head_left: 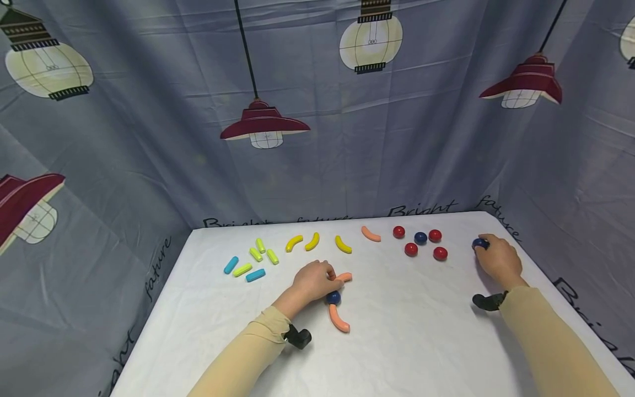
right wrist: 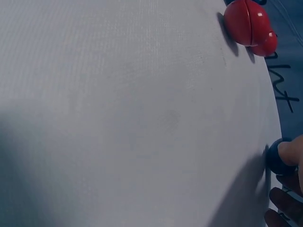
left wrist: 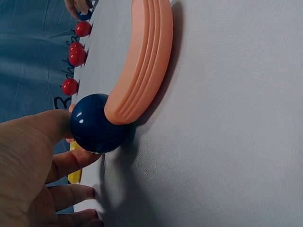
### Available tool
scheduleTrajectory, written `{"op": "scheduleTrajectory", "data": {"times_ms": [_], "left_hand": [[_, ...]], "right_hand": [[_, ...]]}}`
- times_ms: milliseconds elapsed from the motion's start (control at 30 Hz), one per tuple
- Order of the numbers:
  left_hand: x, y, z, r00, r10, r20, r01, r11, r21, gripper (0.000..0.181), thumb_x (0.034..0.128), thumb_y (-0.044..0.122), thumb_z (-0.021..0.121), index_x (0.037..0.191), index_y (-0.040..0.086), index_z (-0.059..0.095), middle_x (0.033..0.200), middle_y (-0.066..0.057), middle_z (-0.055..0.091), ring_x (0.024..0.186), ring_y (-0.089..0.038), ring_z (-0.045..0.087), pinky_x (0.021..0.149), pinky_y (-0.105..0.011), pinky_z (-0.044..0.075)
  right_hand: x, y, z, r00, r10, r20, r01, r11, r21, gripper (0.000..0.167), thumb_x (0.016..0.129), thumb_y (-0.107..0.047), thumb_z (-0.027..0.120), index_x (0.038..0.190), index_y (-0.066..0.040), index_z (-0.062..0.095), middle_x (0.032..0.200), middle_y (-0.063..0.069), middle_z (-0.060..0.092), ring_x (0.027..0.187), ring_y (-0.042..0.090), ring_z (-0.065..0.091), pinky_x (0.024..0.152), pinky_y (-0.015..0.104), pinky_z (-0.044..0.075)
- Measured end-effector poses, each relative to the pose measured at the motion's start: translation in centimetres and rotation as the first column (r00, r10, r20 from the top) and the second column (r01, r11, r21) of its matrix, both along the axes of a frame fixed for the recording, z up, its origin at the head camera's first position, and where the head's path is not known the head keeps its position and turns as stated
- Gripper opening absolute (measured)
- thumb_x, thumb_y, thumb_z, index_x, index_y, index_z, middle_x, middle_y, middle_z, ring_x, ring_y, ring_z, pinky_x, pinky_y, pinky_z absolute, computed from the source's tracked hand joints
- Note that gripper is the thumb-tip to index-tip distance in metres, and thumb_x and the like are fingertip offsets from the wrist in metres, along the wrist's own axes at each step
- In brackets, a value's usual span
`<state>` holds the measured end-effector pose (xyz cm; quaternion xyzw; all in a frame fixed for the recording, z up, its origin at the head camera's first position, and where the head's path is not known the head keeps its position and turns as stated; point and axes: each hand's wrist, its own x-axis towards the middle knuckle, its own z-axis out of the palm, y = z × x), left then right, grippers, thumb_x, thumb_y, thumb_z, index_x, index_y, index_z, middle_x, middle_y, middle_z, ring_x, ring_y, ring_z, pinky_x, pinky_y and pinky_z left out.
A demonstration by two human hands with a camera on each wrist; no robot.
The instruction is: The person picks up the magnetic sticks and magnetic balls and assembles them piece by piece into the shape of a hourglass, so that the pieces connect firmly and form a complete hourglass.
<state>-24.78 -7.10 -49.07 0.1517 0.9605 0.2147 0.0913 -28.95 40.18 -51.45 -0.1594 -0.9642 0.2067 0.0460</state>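
Hanging behind it all, a grey-blue curtain (head_left: 317,182) walls in the white table (head_left: 412,336), and two sleeved arms (head_left: 550,336) stretch across it. Left hand (head_left: 313,283) first: thumb and forefinger drawn nearly together, apparently pinching the inner end of the far orange piece (head_left: 345,277), though the contact is partly masked. Right hand (head_left: 501,262), way out by the table's right edge: thumb and fingers bent round a dark blue ball (head_left: 479,243), gripping it. Look at the shapes! The far orange piece runs lengthwise to the right; the near orange piece (head_left: 339,318) curves toward the person. Between them sits a second blue ball (head_left: 333,298), seemingly touching the near piece's end, close by the left thumb. And here's the key line: the dark blue ball lies well off right and deeper, on the side the far piece's free end points to. Left hand is much the nearer to this chain! Smallest beyond: red balls (head_left: 440,253) around a third blue ball (head_left: 420,238).
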Motion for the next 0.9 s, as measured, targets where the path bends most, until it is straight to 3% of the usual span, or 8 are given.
{"op": "scheduleTrajectory", "data": {"times_ms": [367,533,733,900], "left_hand": [[0.1,0.0,0.2,1.000,0.002,0.004,-0.002,1.000,0.003,0.026,0.0895,0.044,0.074,0.091,0.019,0.071,0.080,0.005,0.055,0.074,-0.013,0.051,0.061,-0.029,0.043],[0.2,0.0,0.2,1.000,-0.005,-0.006,0.005,1.000,0.000,0.027,0.0898,0.045,0.074,0.091,0.018,0.071,0.080,0.005,0.055,0.073,-0.013,0.051,0.060,-0.029,0.043],[0.1,0.0,0.1,1.000,-0.006,-0.002,0.006,1.000,0.000,0.026,0.0902,0.044,0.073,0.091,0.018,0.071,0.079,0.005,0.055,0.072,-0.013,0.051,0.060,-0.029,0.043],[0.1,-0.1,0.1,1.000,-0.007,-0.004,0.007,1.000,0.000,0.027,0.0901,0.045,0.073,0.091,0.018,0.071,0.079,0.005,0.055,0.072,-0.013,0.051,0.060,-0.029,0.043]], "right_hand": [[1.0,0.5,-0.1,1.000,-0.002,-0.029,0.000,0.996,-0.087,0.053,0.101,-0.022,0.060,0.133,0.017,0.044,0.122,0.038,0.051,0.109,0.055,0.049,0.095,0.067,0.043],[1.6,0.3,-0.2,0.998,0.052,-0.046,-0.055,0.996,-0.069,0.053,0.101,-0.028,0.059,0.136,0.010,0.048,0.118,0.036,0.055,0.104,0.052,0.053,0.088,0.066,0.045],[2.1,0.0,-0.2,0.992,0.122,0.000,-0.122,0.991,-0.062,0.056,0.102,-0.039,0.060,0.135,0.006,0.053,0.123,0.036,0.056,0.112,0.056,0.050,0.096,0.073,0.039],[2.4,-0.2,-0.2,0.984,0.177,0.011,-0.177,0.983,-0.048,0.061,0.098,-0.039,0.066,0.135,0.007,0.053,0.123,0.037,0.056,0.111,0.056,0.051,0.094,0.073,0.041]]}}
